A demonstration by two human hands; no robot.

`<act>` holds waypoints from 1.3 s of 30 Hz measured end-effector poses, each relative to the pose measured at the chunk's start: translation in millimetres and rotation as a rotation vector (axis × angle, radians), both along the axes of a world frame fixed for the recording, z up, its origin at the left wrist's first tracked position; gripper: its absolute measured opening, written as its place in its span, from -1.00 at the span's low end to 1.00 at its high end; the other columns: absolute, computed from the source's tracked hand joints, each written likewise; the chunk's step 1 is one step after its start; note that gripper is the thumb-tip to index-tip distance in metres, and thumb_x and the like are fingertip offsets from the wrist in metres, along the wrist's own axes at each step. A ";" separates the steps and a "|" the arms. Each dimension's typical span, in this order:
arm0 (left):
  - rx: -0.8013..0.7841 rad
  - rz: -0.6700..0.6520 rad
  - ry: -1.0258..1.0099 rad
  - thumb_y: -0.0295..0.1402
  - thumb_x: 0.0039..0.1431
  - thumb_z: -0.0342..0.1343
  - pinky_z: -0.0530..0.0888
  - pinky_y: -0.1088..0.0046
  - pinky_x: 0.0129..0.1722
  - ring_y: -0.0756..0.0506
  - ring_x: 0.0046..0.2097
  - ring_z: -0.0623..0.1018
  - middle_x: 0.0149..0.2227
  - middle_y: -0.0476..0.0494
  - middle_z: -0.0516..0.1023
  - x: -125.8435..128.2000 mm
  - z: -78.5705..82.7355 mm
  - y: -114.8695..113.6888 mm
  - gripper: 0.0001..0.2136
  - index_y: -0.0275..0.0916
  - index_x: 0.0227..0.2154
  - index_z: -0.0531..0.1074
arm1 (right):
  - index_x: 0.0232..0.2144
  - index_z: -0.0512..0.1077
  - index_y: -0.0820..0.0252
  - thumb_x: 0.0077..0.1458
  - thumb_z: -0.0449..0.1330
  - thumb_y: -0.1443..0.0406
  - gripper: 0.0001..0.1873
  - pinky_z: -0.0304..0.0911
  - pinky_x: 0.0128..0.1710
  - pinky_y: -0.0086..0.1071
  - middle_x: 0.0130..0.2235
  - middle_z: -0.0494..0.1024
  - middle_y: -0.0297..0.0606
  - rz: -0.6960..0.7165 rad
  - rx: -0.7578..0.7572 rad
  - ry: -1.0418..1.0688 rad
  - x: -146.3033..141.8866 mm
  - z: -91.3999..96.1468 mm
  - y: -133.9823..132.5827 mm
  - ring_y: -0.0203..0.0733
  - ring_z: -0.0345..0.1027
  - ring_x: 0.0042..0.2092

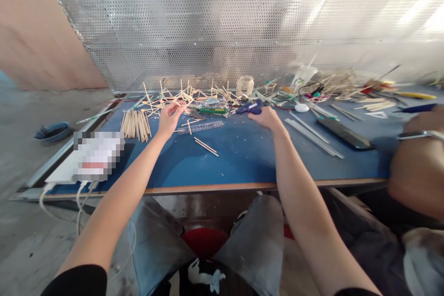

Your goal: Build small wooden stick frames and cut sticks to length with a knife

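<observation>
My left hand (169, 120) is closed in a pinch on a thin wooden stick (179, 103), partly hidden by the fingers. Just right of it, a clear ruler (204, 126) lies flat with small crossed sticks (189, 126) on its left part. My right hand (265, 117) is wrapped round a blue glue gun (250, 107), whose nozzle points left. Between the hands lies a green-handled tool (212, 111). Two loose sticks (206, 146) rest on the blue tabletop (239, 162) nearer me. A row of cut sticks (136, 126) is left of my left hand.
Glued stick frames (187, 90) and a glass jar (244, 86) line the perforated metal panel (194, 18). Clear glue sticks (312, 138) and a black phone (343, 133) lie rightward. A co-worker's hand (425, 122) holds a blue pen-like object. A white cabled box (93, 157) sits left.
</observation>
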State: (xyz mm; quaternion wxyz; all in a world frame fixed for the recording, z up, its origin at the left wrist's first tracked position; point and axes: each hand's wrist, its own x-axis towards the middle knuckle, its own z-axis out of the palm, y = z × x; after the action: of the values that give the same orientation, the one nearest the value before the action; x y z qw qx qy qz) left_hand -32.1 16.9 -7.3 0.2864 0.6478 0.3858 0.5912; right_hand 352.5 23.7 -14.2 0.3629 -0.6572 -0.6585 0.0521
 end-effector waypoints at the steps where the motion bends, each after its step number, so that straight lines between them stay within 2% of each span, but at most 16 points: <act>1: -0.017 -0.001 -0.038 0.01 0.17 0.24 0.41 0.39 -0.38 -0.04 -0.38 0.54 -0.24 -0.14 0.70 0.0 -1.2 1.8 -0.63 -0.15 -0.12 0.57 | -0.38 0.55 0.21 -0.01 0.33 0.11 -0.72 0.36 -0.20 -0.17 -0.41 0.59 -0.09 0.008 0.027 0.026 -2.2 3.2 -1.6 0.02 0.50 -0.26; 4: -0.046 0.001 -0.094 -0.05 0.14 0.29 0.39 0.40 -0.42 -0.02 -0.42 0.50 -0.26 -0.13 0.69 1.0 -5.7 4.9 -0.60 -0.13 -0.05 0.49 | -0.34 0.57 0.26 0.06 0.29 0.11 -0.70 0.37 -0.19 -0.17 -0.39 0.60 -0.08 0.100 0.119 0.104 -16.6 11.2 -7.1 -0.02 0.47 -0.28; 9: 0.007 -0.055 -0.064 -0.05 0.19 0.27 0.47 0.33 -0.30 -0.04 -0.38 0.52 -0.26 -0.12 0.68 3.9 -8.1 1.7 -0.56 -0.10 0.06 0.41 | -0.28 0.59 0.26 0.05 0.31 0.07 -0.64 0.46 -0.14 -0.11 -0.32 0.63 -0.12 0.295 0.204 0.223 -49.9 12.4 -14.8 0.01 0.51 -0.22; 12: 0.010 -0.063 -0.036 0.00 0.20 0.24 0.50 0.32 -0.26 -0.04 -0.36 0.52 -0.22 -0.13 0.66 7.2 -5.3 -1.9 -0.62 -0.10 -0.04 0.48 | -0.35 0.57 0.21 0.10 0.29 0.04 -0.67 0.49 -0.07 -0.07 -0.32 0.65 -0.08 0.389 0.206 0.283 -63.7 11.2 -19.9 0.03 0.53 -0.20; 17: -0.026 -0.109 -0.055 0.02 0.18 0.25 0.52 0.35 -0.27 -0.03 -0.36 0.53 -0.25 -0.12 0.64 12.4 -3.6 -4.8 -0.65 -0.13 -0.16 0.50 | -0.50 0.52 0.15 0.13 0.27 0.00 -0.63 0.52 -0.15 -0.06 -0.43 0.62 -0.10 0.485 0.179 0.335 -77.3 12.3 -28.3 -0.03 0.51 -0.35; 20: -0.071 -0.144 -0.101 -0.01 0.20 0.24 0.51 0.37 -0.28 -0.01 -0.38 0.51 -0.27 -0.11 0.65 15.0 -6.6 -3.6 -0.68 -0.14 -0.19 0.50 | -0.47 0.54 0.14 0.12 0.28 -0.03 -0.62 0.52 -0.20 -0.06 -0.44 0.62 -0.11 0.499 0.164 0.355 -85.8 10.7 -30.5 -0.04 0.49 -0.38; 27: -0.290 -0.198 -0.232 -0.12 0.14 0.29 0.45 0.47 -0.37 0.06 -0.45 0.46 -0.31 -0.11 0.66 23.4 -11.6 -2.9 -0.73 -0.21 -0.25 0.54 | -0.47 0.54 0.14 0.11 0.28 -0.02 -0.63 0.48 -0.26 -0.12 -0.49 0.58 -0.12 0.456 0.178 0.353 -102.0 3.8 -30.5 -0.04 0.48 -0.39; 33: -0.308 -0.225 -0.207 -0.16 0.12 0.29 0.40 0.48 -0.41 0.06 -0.46 0.45 -0.36 -0.11 0.65 25.8 -10.4 -6.1 -0.76 -0.23 -0.27 0.56 | -0.38 0.59 0.16 0.04 0.32 -0.01 -0.65 0.45 -0.16 -0.14 -0.41 0.61 -0.17 0.447 0.210 0.268 -104.2 -0.3 -28.2 0.01 0.50 -0.29; 39: -0.293 -0.245 -0.164 -0.13 0.12 0.30 0.37 0.48 -0.44 0.06 -0.48 0.41 -0.41 -0.06 0.60 26.8 -10.0 -7.2 -0.76 -0.22 -0.32 0.56 | -0.40 0.58 0.13 0.00 0.31 0.01 -0.68 0.43 -0.11 -0.12 -0.40 0.61 -0.14 0.417 0.229 0.193 -105.3 -1.9 -26.6 0.04 0.48 -0.26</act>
State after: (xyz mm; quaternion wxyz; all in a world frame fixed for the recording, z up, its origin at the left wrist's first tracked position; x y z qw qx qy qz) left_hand -5.4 9.7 -17.3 0.4777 0.5910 0.3615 0.5402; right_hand 247.2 -3.0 -16.1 0.4775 -0.4539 -0.7438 0.1133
